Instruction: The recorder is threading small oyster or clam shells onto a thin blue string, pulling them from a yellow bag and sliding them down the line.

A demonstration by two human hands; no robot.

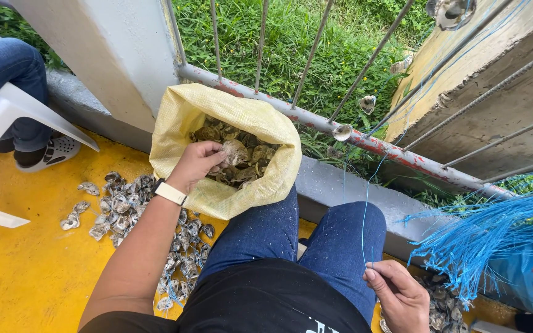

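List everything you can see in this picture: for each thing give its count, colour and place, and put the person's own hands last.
sack: one, yellow, open, against the left knee
oyster shells in sack: many, grey-brown
loose shells: many, grey, on the yellow floor
strung shells: a few, grey, hanging by the railing
railing: one, grey with red patches, before the grass
twine bundle: one, blue, right
chair: one, white, left, another person seated
left hand: in the sack, on a shell; white wristband
right hand: pinching a blue string

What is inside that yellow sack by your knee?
The yellow sack holds grey-brown oyster shells. The left hand reaches in, fingers on one shell. Only the top layer shows; the sack's walls hide whatever lies deeper.
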